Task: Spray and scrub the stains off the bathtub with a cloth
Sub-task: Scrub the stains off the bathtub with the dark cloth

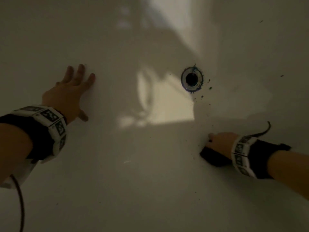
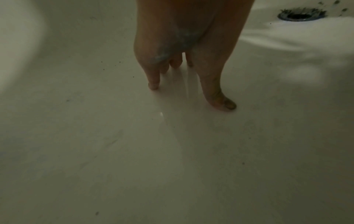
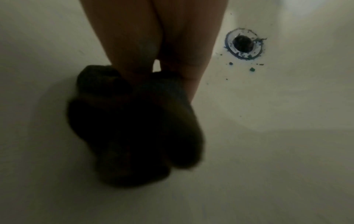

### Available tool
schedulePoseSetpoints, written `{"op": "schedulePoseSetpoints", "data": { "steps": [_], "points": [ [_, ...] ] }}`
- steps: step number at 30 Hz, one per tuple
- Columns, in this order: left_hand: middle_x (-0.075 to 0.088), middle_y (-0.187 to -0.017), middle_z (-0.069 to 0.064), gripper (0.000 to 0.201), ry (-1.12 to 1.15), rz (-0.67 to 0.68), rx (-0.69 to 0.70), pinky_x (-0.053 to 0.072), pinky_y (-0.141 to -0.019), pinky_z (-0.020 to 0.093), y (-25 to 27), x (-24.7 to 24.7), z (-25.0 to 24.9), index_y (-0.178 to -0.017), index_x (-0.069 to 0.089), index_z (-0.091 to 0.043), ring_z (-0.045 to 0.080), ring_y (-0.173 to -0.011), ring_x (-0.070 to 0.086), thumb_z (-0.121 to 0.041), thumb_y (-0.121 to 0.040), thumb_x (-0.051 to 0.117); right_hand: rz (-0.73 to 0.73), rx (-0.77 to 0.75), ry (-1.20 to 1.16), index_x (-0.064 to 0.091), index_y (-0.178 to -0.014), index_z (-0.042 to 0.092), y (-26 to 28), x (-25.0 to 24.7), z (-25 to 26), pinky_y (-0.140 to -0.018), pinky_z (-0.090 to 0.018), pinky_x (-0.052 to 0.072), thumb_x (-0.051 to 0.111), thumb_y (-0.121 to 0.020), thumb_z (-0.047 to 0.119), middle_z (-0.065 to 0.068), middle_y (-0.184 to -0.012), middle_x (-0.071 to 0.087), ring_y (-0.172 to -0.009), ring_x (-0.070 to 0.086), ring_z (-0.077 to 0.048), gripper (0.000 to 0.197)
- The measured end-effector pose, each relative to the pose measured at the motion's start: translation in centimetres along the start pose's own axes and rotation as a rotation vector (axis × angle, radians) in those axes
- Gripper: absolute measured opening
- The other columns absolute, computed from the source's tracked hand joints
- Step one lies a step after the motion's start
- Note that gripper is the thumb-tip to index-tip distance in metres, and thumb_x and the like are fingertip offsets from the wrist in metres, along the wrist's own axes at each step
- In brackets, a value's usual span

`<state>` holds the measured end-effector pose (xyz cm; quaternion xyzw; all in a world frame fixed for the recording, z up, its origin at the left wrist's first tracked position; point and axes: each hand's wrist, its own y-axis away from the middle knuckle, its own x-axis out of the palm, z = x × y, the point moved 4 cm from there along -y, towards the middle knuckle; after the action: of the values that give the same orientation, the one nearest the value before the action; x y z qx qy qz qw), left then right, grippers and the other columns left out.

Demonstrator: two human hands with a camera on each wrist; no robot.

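Left forearm, nearest the head camera, carries a black wrist strap point(image 1: 41, 133) with white marker tiles; a dark cable point(image 1: 20, 203) hangs below it. Left hand point(image 1: 70, 94) lies flat on the tub point(image 1: 133, 190) floor, fingers point(image 2: 153, 78) straight and spread, tips touching the surface, holding nothing. A bluish smear shows on the palm in the left wrist view.

Right hand point(image 1: 219, 143) presses a dark cloth point(image 1: 214, 158) against the tub surface near the lower right. The right wrist view shows the cloth point(image 3: 134, 128) bunched under the hand point(image 3: 162, 45); the fingers are hidden by it, so whether they curl round it cannot be told. A matching strap point(image 1: 250, 156) sits on that wrist.

Drain point(image 1: 192, 79) lies between the two hands, further up, apart from both. Blue-green stains point(image 1: 209, 88) ring it and scatter as specks toward the right hand. A few dark specks point(image 2: 114, 65) also lie near the left fingers. Lighting is dim, with one bright patch point(image 1: 167, 106) left of the drain.
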<state>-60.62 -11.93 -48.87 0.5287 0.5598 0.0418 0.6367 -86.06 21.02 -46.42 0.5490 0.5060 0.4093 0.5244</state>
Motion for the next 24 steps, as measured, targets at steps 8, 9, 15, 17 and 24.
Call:
{"op": "schedulePoseSetpoints", "data": {
  "steps": [8, 9, 15, 17, 24],
  "points": [
    [-0.021, -0.153, -0.010, 0.127, -0.018, -0.014, -0.015, 0.017, -0.113, 0.050, 0.0, 0.3, 0.2, -0.145, -0.008, -0.035, 0.017, -0.143, -0.014, -0.026, -0.059, 0.085, -0.721, 0.226, -0.220, 0.049, -0.119, 0.000, -1.6, -12.6, -6.6, -0.077, -0.035, 0.039, 0.060, -0.087, 0.037, -0.024, -0.120, 0.043, -0.100, 0.051, -0.038, 0.050],
    [-0.021, -0.153, -0.010, 0.128, -0.015, -0.015, -0.009, 0.017, -0.114, 0.050, -0.1, 0.3, 0.2, -0.145, -0.009, -0.034, 0.018, -0.143, -0.014, -0.026, -0.058, 0.086, -0.789, 0.208, -0.247, 0.050, -0.114, -0.004, -1.1, -14.6, -7.2, -0.071, -0.036, 0.036, 0.064, -0.084, 0.028, -0.028, -0.115, 0.044, -0.094, 0.052, -0.040, 0.045],
    [-0.023, -0.151, -0.012, 0.128, -0.010, -0.001, -0.011, 0.017, -0.114, 0.049, 0.0, 0.2, 0.0, -0.144, -0.011, -0.034, 0.017, -0.143, -0.015, -0.026, -0.060, 0.085, -0.941, 0.174, -0.286, 0.054, -0.103, -0.006, 2.8, -18.3, -7.2, -0.063, -0.035, 0.032, 0.041, -0.084, 0.013, -0.029, -0.101, 0.048, -0.085, 0.052, -0.042, 0.031],
    [-0.023, -0.151, -0.012, 0.128, -0.002, 0.005, -0.015, 0.016, -0.114, 0.048, 0.1, 0.2, 0.1, -0.144, -0.011, -0.033, 0.017, -0.143, -0.016, -0.025, -0.060, 0.085, -0.849, -0.028, -0.284, 0.057, -0.101, -0.002, 4.6, -15.3, -5.0, -0.072, -0.038, 0.044, 0.046, -0.083, 0.004, -0.022, -0.094, 0.053, -0.087, 0.056, -0.039, 0.022],
    [-0.026, -0.148, -0.013, 0.129, -0.001, -0.004, -0.001, 0.015, -0.115, 0.046, 0.0, 0.2, 0.0, -0.145, -0.013, -0.030, 0.016, -0.143, -0.017, -0.024, -0.060, 0.085, 0.019, -0.434, -0.112, 0.044, -0.132, 0.015, 4.7, -1.5, 3.6, -0.103, -0.028, 0.035, 0.043, -0.092, 0.010, -0.005, -0.135, 0.043, -0.124, 0.044, -0.020, 0.040]
  ]
}}
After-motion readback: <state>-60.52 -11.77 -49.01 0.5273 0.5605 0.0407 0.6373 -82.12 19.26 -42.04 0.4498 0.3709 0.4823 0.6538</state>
